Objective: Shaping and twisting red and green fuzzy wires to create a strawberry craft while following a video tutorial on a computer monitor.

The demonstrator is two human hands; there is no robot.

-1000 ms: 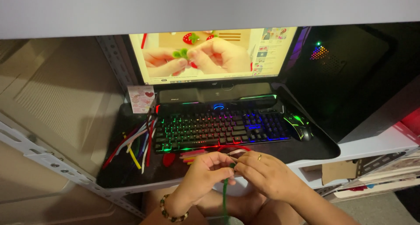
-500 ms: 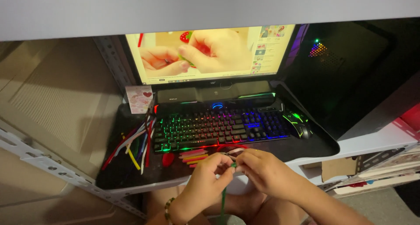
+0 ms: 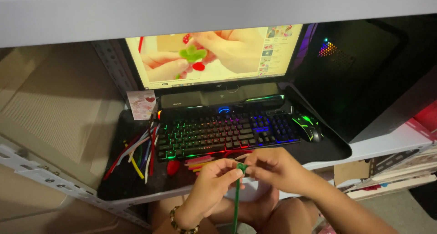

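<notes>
Monitor (image 3: 214,56) far, showing craft video. Backlit keyboard (image 3: 225,131) on black mat (image 3: 332,147); mouse (image 3: 308,127) right. Loose pipe cleaners (image 3: 136,154) left. Near edge: left hand (image 3: 211,186) and right hand (image 3: 273,168), fingertips pinched shut on green pipe cleaner (image 3: 236,202), stem hanging down.

fuzzy green pipe cleaner (image 3: 236,202), glossy plastic mouse (image 3: 308,126)

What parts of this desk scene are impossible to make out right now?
Head view only:
- Tip of the green pipe cleaner: pinched between left hand and right hand, shape hidden by fingers.
- Its lower end: cut off by the bottom edge.
- Monitor top: hidden by the grey shelf.
- Computer case: too dark.
</notes>
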